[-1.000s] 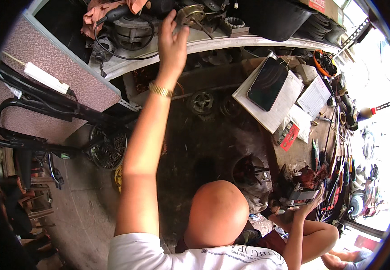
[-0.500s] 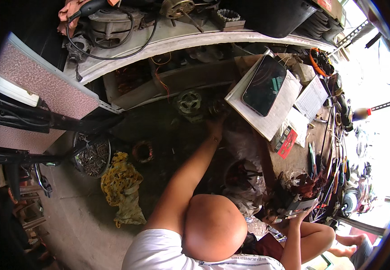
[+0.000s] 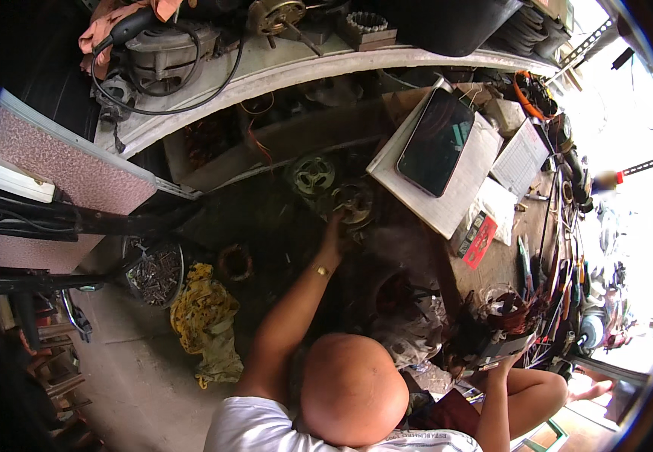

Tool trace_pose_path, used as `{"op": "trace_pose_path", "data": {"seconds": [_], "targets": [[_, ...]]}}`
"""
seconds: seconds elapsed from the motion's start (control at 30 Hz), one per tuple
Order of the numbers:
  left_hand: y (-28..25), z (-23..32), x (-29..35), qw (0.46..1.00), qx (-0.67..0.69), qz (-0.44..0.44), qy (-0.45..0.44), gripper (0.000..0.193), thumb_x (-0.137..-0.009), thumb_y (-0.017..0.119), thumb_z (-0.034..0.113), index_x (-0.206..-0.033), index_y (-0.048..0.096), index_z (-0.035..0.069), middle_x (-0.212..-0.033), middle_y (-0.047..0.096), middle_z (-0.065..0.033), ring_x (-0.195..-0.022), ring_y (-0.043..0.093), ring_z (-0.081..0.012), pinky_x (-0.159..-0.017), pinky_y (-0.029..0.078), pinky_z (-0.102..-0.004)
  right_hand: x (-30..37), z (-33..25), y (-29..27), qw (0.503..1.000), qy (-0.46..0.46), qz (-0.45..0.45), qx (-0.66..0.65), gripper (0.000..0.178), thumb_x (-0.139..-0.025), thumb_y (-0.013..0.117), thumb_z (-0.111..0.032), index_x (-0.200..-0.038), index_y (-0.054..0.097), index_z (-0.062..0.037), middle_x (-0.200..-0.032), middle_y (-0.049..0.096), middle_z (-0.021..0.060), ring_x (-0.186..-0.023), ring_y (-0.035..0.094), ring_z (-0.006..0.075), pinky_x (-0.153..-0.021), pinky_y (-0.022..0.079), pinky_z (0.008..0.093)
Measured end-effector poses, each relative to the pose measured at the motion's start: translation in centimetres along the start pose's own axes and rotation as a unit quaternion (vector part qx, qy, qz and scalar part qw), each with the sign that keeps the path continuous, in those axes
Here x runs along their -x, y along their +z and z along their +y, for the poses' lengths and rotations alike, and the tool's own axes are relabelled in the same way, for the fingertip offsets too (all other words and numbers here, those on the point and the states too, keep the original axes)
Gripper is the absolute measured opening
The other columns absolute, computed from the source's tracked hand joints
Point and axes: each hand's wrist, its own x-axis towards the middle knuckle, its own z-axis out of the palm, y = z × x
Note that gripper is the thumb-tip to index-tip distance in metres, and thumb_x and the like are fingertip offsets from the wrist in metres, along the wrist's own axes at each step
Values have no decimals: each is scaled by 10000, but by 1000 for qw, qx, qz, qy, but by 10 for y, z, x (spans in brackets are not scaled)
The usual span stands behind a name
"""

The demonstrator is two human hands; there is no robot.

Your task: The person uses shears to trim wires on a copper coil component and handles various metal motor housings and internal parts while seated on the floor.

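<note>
left hand [image 3: 332, 239]: at round metal part [image 3: 357, 199], left of phone [image 3: 436, 147]; can't tell finger grip | right hand [image 3: 517, 354]: fingers gripping coil block [image 3: 500, 345], nearer person than phone | yellow rag [image 3: 202, 309]: well left of phone

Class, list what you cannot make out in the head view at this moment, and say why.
All in the head view:
- Left hand: deep shadow hides whether its fingers grip or only touch the round metal part.
- Right hand: some fingers are hidden by the copper-wound grey block it holds.
- Black tub: cut off by the top edge.
- Small metal pieces: too small to count.
</note>
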Motion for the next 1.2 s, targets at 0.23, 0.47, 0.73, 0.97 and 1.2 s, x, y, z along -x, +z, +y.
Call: {"op": "trace_pose_path", "data": {"seconds": [0.23, 0.47, 0.73, 0.97, 1.2], "targets": [[35, 39, 135, 997, 67, -23, 29, 771, -769, 484, 667, -1297, 445, 106, -1251, 505, -141, -1098, 524, -290, -905, 462, -438, 5, 19, -12, 994, -39, -51, 88, 727, -859, 466, -447, -1395, 219, -22, -1430, 235, 170, -1305, 262, 313, -1079, 204, 440], [14, 55, 165, 981, 117, -139, 64, 862, -730, 458, 752, -1266, 476, 77, -1163, 572, -153, -992, 602, -291, -881, 498, -430, -8, -33, -6, 983, -55, -51, 169, 672, -853, 489, -378, -1364, 298, 13, -1373, 296, 211, -1280, 291, 338, -1065, 218, 442], [8, 57, 171, 948, 168, -263, 60, 961, -645, 605, 719, -1257, 435, -2, -1040, 564, -188, -893, 605, -296, -848, 524, -440, -13, -67, 0, 977, -86, -13, 194, 493, -884, 402, -343, -1275, 452, -47, -1361, 395, 152, -1203, 362, 347, -1000, 269, 454], [15, 67, 177, 943, 146, -292, 62, 960, -658, 621, 686, -1299, 382, 13, -1100, 531, -173, -952, 580, -344, -790, 545, -454, -10, -39, 1, 988, -74, 3, 134, 523, -876, 419, -351, -1285, 433, -26, -1353, 403, 153, -1191, 379, 350, -994, 282, 462], [6, 80, 174, 971, 62, -160, 165, 866, -702, 518, 732, -1307, 430, 118, -1214, 551, -91, -1042, 585, -261, -789, 545, -439, -12, -52, 0, 994, -61, 1, 93, 560, -869, 448, -353, -1312, 393, -15, -1357, 396, 148, -1216, 361, 339, -1014, 261, 458]]}}
